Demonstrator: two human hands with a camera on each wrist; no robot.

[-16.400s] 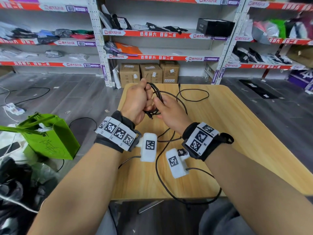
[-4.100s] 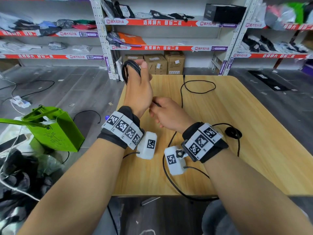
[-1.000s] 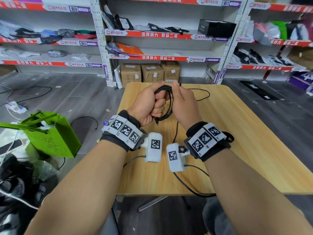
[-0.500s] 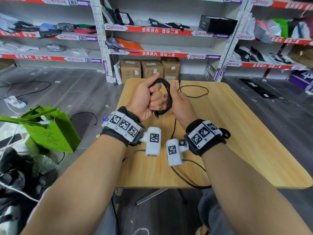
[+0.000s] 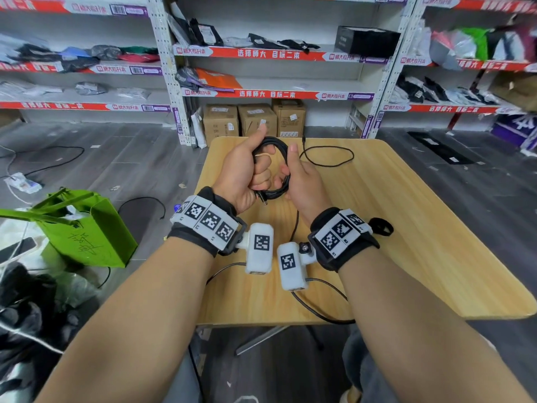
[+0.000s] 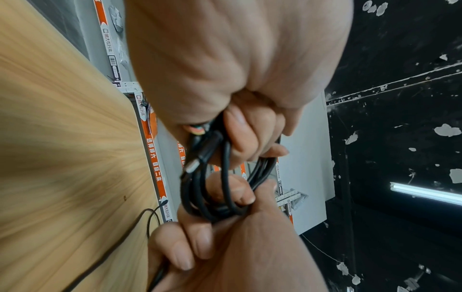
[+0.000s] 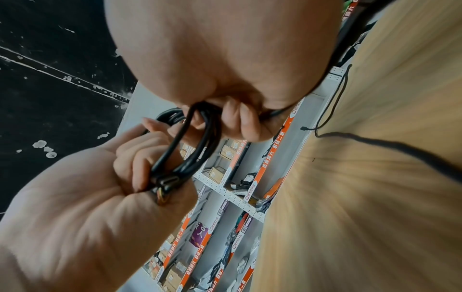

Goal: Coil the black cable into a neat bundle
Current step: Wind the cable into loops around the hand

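The black cable [image 5: 280, 146] is wound into a small coil held above the wooden table [image 5: 406, 228]. My left hand [image 5: 255, 173] grips the coil's left side in a fist, thumb up. My right hand [image 5: 290, 173] holds the right side, its fingers curled round the strands. In the left wrist view the coil [image 6: 220, 177] runs between both hands, with a plug end [image 6: 197, 160] sticking out below my left fingers [image 6: 245, 138]. The right wrist view shows the coil [image 7: 195, 150] from the other side. A loose tail [image 5: 328, 158] still loops on the table behind my hands.
A green paper bag [image 5: 84, 231] stands on the floor to the left, with stray cables [image 5: 142, 205] near it. Shelving [image 5: 276, 53] and cardboard boxes [image 5: 252, 120] stand beyond the table's far edge. The wrist cameras' leads [image 5: 319, 312] hang over the near edge.
Since the earliest frames more cable sits in the coil and less lies loose on the table. Over the last second both hands kept hold of the coil and hardly moved.
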